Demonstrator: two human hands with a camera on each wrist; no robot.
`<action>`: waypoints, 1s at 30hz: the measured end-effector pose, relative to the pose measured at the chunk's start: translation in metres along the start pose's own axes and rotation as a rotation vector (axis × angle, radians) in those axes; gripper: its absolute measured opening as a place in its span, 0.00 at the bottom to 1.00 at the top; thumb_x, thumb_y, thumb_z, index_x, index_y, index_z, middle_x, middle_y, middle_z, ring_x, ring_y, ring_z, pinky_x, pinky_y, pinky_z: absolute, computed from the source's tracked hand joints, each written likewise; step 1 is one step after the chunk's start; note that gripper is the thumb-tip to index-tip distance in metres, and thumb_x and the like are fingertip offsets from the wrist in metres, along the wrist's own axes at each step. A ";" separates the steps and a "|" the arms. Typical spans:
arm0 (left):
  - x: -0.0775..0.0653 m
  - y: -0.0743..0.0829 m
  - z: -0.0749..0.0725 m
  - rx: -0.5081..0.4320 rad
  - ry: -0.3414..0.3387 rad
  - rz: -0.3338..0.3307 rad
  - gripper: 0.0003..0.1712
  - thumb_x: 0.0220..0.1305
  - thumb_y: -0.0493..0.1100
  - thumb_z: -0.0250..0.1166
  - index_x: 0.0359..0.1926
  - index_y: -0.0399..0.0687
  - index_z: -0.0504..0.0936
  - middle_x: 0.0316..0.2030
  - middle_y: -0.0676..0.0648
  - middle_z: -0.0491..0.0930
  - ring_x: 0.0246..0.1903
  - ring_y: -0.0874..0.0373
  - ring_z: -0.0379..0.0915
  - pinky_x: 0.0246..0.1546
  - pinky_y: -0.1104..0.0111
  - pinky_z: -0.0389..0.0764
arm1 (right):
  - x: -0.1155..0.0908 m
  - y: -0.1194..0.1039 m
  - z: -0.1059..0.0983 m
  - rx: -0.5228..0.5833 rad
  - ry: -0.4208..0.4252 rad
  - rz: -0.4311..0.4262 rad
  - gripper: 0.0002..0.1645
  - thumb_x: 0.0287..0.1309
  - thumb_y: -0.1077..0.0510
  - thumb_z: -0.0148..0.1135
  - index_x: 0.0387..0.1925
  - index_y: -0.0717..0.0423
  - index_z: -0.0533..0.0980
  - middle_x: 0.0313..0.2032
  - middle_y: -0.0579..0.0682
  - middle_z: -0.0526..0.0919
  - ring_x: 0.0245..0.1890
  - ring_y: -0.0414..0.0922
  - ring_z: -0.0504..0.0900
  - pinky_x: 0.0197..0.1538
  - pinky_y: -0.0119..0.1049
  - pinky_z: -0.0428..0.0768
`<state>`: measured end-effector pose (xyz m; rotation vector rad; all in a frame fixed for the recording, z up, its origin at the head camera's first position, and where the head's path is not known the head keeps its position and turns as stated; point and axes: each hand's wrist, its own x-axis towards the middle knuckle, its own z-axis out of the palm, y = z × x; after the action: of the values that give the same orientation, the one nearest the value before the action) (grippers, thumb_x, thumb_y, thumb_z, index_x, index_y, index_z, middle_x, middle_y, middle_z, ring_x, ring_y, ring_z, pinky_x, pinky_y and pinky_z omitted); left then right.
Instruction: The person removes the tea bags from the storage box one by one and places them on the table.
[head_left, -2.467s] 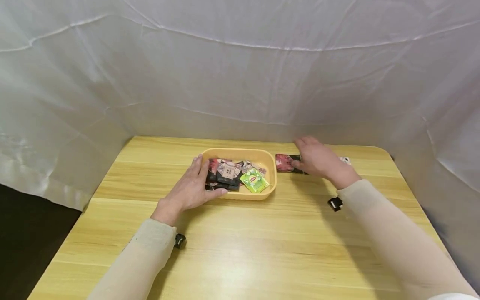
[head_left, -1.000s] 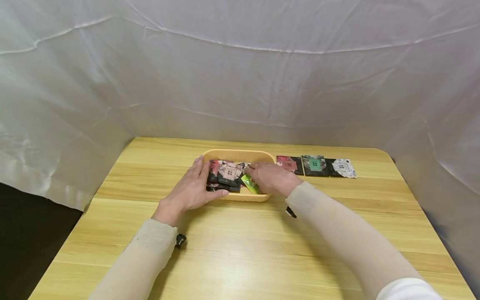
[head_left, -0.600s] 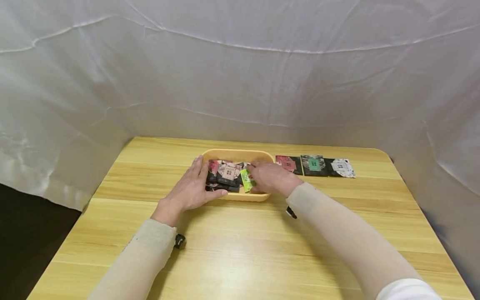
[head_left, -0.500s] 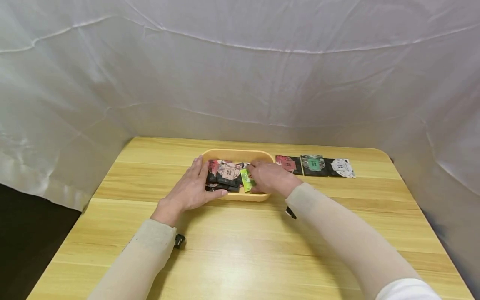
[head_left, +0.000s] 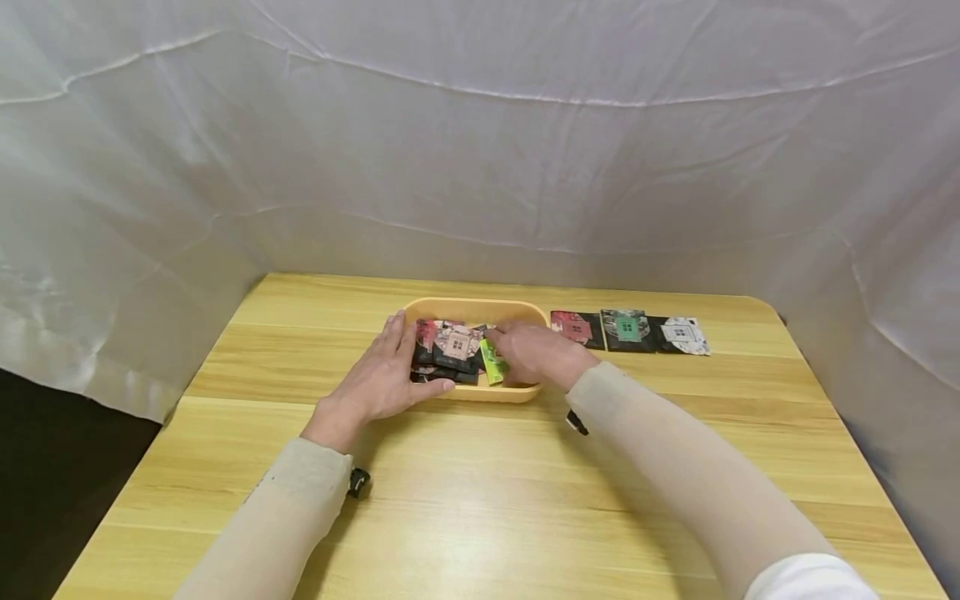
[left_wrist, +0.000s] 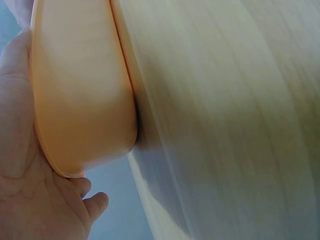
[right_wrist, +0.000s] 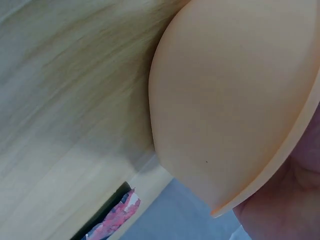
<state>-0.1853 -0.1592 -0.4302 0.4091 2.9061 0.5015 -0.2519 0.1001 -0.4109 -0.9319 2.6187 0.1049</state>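
A yellow plastic basket point(head_left: 480, 394) holds several tea sachets. At its left end my left hand point(head_left: 372, 379) rests against the rim, fingers straight and thumb spread along the near side. In the left wrist view the palm lies beside the basket wall point(left_wrist: 82, 90). My right hand point(head_left: 538, 352) reaches into the basket's right end, its fingers and thumb pinching a green tea sachet point(head_left: 492, 365), which it partly covers. Black sachets with red and pink prints point(head_left: 455, 346) lie at the left inside. The right wrist view shows the basket's outer wall point(right_wrist: 230, 95); the fingertips are hidden there.
Right of the basket, along the back of the wooden table point(head_left: 480, 500), three sachets lie in a row: red-printed point(head_left: 576, 328), green-labelled point(head_left: 627, 330) and white-printed point(head_left: 682, 334). A pale cloth curtain point(head_left: 480, 167) hangs behind and at both sides.
My right hand has moved left from the sachet row into the basket and onto the green sachet, which has turned more upright. The row is now uncovered. My left hand stays put.
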 end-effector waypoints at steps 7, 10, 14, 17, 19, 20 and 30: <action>0.000 0.000 0.000 0.006 0.005 0.006 0.77 0.58 0.89 0.52 0.84 0.36 0.41 0.84 0.35 0.27 0.84 0.37 0.30 0.82 0.46 0.48 | -0.006 0.000 -0.003 0.070 0.061 -0.015 0.54 0.61 0.42 0.77 0.80 0.54 0.60 0.77 0.59 0.64 0.77 0.57 0.67 0.77 0.53 0.70; 0.000 0.000 0.000 0.006 0.002 0.000 0.77 0.58 0.90 0.51 0.85 0.37 0.41 0.84 0.36 0.27 0.84 0.38 0.30 0.83 0.46 0.49 | -0.010 0.000 -0.006 0.097 0.105 -0.029 0.56 0.60 0.43 0.78 0.80 0.54 0.59 0.76 0.58 0.65 0.77 0.58 0.64 0.78 0.54 0.69; 0.000 0.001 -0.001 0.002 -0.012 -0.010 0.78 0.57 0.91 0.49 0.85 0.38 0.39 0.84 0.37 0.26 0.84 0.38 0.29 0.83 0.46 0.48 | -0.016 0.000 -0.013 0.114 0.151 -0.049 0.56 0.59 0.45 0.78 0.80 0.57 0.59 0.75 0.58 0.66 0.77 0.59 0.65 0.79 0.54 0.68; 0.000 0.001 -0.002 0.002 -0.019 -0.012 0.78 0.56 0.92 0.48 0.85 0.39 0.38 0.84 0.37 0.25 0.84 0.39 0.28 0.83 0.46 0.48 | -0.023 0.003 -0.018 0.131 0.169 -0.047 0.55 0.59 0.51 0.77 0.80 0.58 0.58 0.76 0.58 0.65 0.76 0.59 0.65 0.78 0.53 0.69; 0.000 0.001 -0.002 0.003 -0.022 -0.017 0.78 0.56 0.92 0.47 0.85 0.40 0.38 0.84 0.38 0.24 0.84 0.40 0.27 0.83 0.48 0.47 | -0.028 0.006 -0.022 0.150 0.178 -0.039 0.55 0.57 0.56 0.75 0.80 0.58 0.58 0.77 0.59 0.65 0.77 0.60 0.64 0.78 0.53 0.69; 0.001 0.001 -0.002 0.001 -0.022 -0.016 0.78 0.56 0.92 0.47 0.85 0.40 0.37 0.84 0.38 0.24 0.84 0.40 0.27 0.83 0.47 0.47 | -0.031 0.008 -0.024 0.160 0.183 -0.032 0.54 0.57 0.57 0.75 0.81 0.58 0.58 0.77 0.58 0.64 0.77 0.59 0.64 0.77 0.54 0.70; 0.002 0.002 -0.002 0.005 -0.027 -0.018 0.77 0.57 0.91 0.48 0.85 0.40 0.37 0.84 0.40 0.23 0.84 0.42 0.25 0.83 0.48 0.46 | -0.064 0.036 -0.038 0.202 0.253 -0.004 0.59 0.53 0.56 0.79 0.80 0.62 0.57 0.77 0.63 0.63 0.77 0.62 0.63 0.80 0.57 0.64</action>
<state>-0.1867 -0.1577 -0.4280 0.3866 2.8832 0.4818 -0.2398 0.1597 -0.3544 -0.9309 2.7885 -0.2920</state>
